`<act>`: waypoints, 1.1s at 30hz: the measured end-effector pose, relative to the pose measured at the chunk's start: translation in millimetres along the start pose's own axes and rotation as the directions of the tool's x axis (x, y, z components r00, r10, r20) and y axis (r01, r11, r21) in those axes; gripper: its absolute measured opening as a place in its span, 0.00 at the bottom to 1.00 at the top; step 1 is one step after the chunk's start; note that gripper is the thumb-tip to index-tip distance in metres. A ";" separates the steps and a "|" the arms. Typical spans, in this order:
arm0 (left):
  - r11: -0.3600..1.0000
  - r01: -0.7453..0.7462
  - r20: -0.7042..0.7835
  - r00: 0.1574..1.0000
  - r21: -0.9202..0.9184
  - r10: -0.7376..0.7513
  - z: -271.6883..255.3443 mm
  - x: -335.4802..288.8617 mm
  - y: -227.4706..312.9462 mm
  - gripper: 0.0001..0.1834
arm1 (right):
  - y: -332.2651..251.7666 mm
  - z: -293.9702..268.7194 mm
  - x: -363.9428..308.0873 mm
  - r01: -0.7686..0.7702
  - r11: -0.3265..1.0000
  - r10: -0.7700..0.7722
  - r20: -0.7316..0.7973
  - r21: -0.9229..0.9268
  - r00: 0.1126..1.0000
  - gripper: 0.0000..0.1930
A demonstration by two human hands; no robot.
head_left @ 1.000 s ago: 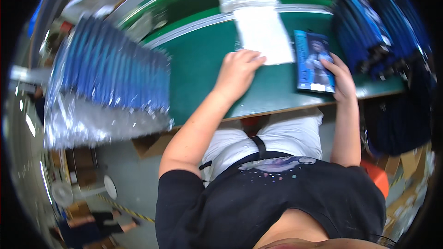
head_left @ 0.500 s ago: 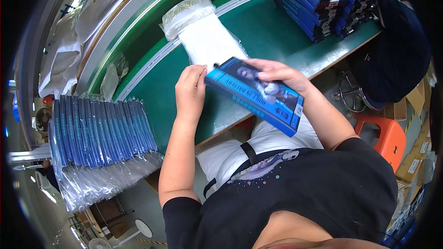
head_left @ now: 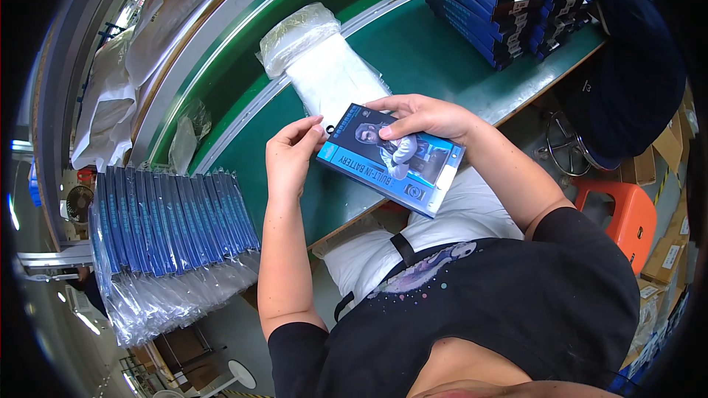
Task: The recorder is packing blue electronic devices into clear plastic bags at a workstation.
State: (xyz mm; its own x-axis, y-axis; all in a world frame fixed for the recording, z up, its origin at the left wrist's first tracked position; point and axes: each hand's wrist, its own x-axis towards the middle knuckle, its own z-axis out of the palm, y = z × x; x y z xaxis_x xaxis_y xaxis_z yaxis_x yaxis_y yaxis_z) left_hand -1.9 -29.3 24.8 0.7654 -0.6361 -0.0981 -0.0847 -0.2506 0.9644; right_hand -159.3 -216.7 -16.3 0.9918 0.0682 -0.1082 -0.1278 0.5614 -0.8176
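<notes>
My right hand [head_left: 435,119] grips a flat blue and black printed box [head_left: 394,158], thumb on its front face and the other fingers partly hidden behind it. The box is tilted over the table's near edge, with a small black ring at its left corner. Close to that corner, my left hand [head_left: 289,158] has thumb and forefinger brought together; whatever they may pinch cannot be made out. Just beyond both hands lies a stack of clear and white plastic bags [head_left: 324,77], its near end partly covered by the box.
Bagged blue boxes [head_left: 173,221] stand in a row at left, loose bag ends toward me. Tall stacks of similar boxes [head_left: 479,11] rise at the far right of the green table [head_left: 402,44]. An orange stool [head_left: 627,225] is on the floor at right.
The box has turned its front face more toward me and shifted slightly left and down. My left hand has moved a little left and down, its fingers less tightly bunched.
</notes>
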 end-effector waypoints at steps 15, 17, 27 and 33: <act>0.981 -0.067 0.010 0.998 0.182 0.067 -12.6 3.9 5.5 0.12 | 14.6 3.7 -2.9 0.071 0.997 -0.071 -0.007 -0.014 0.997 0.39; 0.982 -0.078 0.020 0.997 0.173 0.076 -11.7 4.7 7.2 0.11 | 12.6 10.2 -0.6 0.015 0.999 -0.014 -0.012 0.044 1.000 0.40; 0.867 -0.156 0.088 0.988 0.473 0.130 -23.0 7.1 12.4 0.12 | 11.3 6.5 19.8 0.214 0.973 -0.221 -0.082 -0.080 0.972 0.33; 0.793 -0.305 0.082 0.947 0.528 0.310 -9.5 -5.7 5.2 0.15 | 32.9 26.6 12.5 0.328 0.866 -0.437 -0.253 -0.377 0.863 0.31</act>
State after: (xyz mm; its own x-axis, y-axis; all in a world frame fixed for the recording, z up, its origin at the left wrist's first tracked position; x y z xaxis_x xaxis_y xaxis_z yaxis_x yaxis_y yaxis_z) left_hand -0.7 -20.1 32.8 0.6465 -0.7400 0.1855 -0.6374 -0.3904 0.6644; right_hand -151.0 -175.5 -29.6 0.9105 -0.3953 0.1214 0.2132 0.1974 -0.9568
